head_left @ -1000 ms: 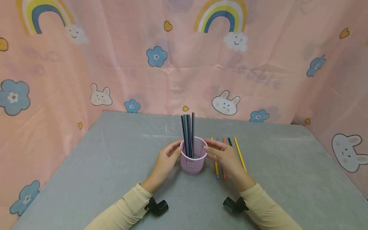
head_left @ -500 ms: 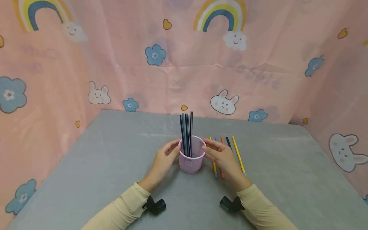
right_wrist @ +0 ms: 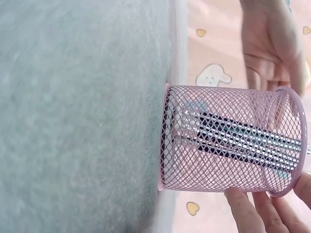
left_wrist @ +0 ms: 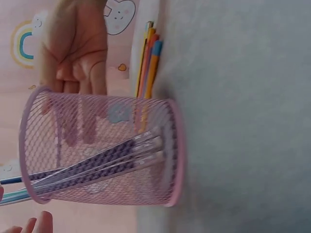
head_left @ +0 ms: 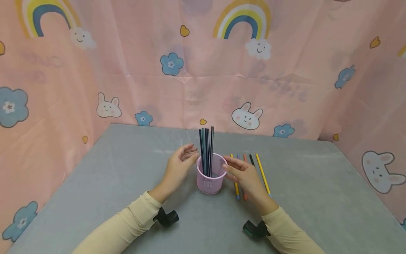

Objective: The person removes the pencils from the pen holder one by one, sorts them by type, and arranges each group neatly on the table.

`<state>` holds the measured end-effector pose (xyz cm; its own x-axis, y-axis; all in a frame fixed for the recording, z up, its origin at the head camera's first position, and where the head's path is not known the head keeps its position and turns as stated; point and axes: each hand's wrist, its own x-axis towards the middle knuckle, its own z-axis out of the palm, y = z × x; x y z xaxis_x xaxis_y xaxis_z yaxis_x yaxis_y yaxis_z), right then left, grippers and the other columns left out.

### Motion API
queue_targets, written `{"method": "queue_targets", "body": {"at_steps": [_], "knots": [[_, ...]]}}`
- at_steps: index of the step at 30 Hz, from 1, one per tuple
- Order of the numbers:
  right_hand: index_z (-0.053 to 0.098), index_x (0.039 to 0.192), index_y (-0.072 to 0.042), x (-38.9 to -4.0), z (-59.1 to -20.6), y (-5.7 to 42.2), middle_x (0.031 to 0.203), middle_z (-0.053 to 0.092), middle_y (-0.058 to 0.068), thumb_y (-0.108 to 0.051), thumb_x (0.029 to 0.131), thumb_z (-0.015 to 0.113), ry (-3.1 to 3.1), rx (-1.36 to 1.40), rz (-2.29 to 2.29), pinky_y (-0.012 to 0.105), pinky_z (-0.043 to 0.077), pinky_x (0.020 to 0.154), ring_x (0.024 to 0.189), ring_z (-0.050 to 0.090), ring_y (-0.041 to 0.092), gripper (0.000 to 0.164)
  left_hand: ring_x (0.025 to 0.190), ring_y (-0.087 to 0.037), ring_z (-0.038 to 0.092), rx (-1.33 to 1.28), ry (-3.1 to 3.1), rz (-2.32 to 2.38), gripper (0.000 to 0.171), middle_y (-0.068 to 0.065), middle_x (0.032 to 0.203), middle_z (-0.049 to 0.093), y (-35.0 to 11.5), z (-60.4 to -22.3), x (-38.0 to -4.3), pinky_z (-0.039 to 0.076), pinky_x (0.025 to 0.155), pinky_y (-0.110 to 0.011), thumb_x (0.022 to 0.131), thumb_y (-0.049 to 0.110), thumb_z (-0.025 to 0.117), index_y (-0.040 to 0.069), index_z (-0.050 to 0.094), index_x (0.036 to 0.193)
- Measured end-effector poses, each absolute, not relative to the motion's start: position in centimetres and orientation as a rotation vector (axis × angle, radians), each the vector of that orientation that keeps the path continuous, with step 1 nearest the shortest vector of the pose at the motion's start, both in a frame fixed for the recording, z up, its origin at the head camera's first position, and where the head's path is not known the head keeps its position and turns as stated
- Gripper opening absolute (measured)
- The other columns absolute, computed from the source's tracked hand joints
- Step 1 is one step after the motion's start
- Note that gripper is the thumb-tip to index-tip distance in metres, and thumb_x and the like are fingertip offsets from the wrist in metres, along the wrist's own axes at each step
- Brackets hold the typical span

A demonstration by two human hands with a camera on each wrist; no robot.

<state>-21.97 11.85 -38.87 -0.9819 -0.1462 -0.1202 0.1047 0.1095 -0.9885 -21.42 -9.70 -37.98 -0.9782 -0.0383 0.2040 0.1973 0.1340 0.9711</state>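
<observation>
The step in hand looks, by judgement, like the handling of a pink mesh pencil cup (head_left: 209, 184) between two hands; the cup stands upright on the grey table (head_left: 127, 169), near its middle, with a bundle of slender dark rods (head_left: 206, 151) leaning inside against the rim; their lower ends look clear through the mesh, though their exact kind cannot be told. A next move would seem to call for light, even contact, since the rods rise well above the rim and a push high up could tip the cup.

The left hand (head_left: 178, 165) has a loose grip, its fingers apart and not clenched, on the cup's left side; the left wrist view shows fingertips clear of the mesh, while the thumb lies close to the rim, and whether it touches cannot be told; the hand grasps nothing. The right hand (head_left: 248, 176) lies against the cup's other side, its grip relaxed and not clenched; the thumb is at the rim and the extended fingers rest along the outer wall, touching rather than grasping.

Beside the cup, partly behind the right hand, lie several coloured pencils; a yellow pencil (head_left: 262, 173) and a black pencil (head_left: 252, 159) are among them.
</observation>
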Motion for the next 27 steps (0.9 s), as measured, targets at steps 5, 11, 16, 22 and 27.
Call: {"method": "queue_targets", "body": {"at_steps": [5,11,16,22,27], "knots": [[0.056,0.138,-0.001,-21.8,-38.8,12.0,0.139,0.059,0.020,-0.017,0.096,0.067,2.198,-0.053,-1.988,0.032,0.057,0.095,0.120,0.064,0.021,0.047,0.121,-0.027,0.064,-0.176,-2.259,-1.879,0.050,-0.015,0.134,0.064,-9.3,-36.4,-22.4,0.049,0.110,-0.045,0.094,0.018,0.069,0.002,0.053,0.139],[0.056,0.139,-0.001,-21.7,-38.8,12.0,0.138,0.060,0.021,-0.019,0.096,0.067,2.226,-0.106,-1.980,0.035,0.057,0.097,0.119,0.065,0.020,0.048,0.120,-0.025,0.064,-0.134,-2.299,-1.831,0.051,-0.010,0.132,0.064,-8.8,-35.9,-23.2,0.050,0.109,-0.046,0.093,0.021,0.071,0.007,0.054,0.139],[0.056,0.138,-0.001,-21.7,-38.8,12.0,0.138,0.060,0.021,-0.019,0.096,0.067,2.238,-0.118,-1.969,0.037,0.057,0.097,0.120,0.064,0.022,0.047,0.117,-0.027,0.065,-0.124,-2.305,-1.816,0.046,-0.014,0.128,0.065,-8.5,-36.1,-23.5,0.054,0.104,-0.044,0.093,0.018,0.070,0.004,0.056,0.135],[0.056,0.138,-0.001,-21.7,-38.7,12.1,0.139,0.059,0.022,-0.019,0.096,0.067,2.235,-0.122,-1.970,0.039,0.056,0.099,0.121,0.064,0.021,0.048,0.101,-0.024,0.069,-0.082,-2.234,-1.888,0.033,-0.018,0.116,0.068,-8.1,-36.4,-24.0,0.063,0.084,-0.032,0.092,0.010,0.070,-0.002,0.063,0.122],[0.057,0.138,-0.001,-21.7,-38.8,12.2,0.138,0.060,0.021,-0.018,0.095,0.068,2.231,-0.111,-1.976,0.040,0.056,0.099,0.118,0.065,0.019,0.047,0.081,-0.010,0.064,-0.056,-2.213,-1.898,0.021,-0.020,0.103,0.070,-7.9,-36.3,-24.1,0.063,0.074,-0.028,0.091,0.007,0.071,-0.004,0.066,0.108]]}}
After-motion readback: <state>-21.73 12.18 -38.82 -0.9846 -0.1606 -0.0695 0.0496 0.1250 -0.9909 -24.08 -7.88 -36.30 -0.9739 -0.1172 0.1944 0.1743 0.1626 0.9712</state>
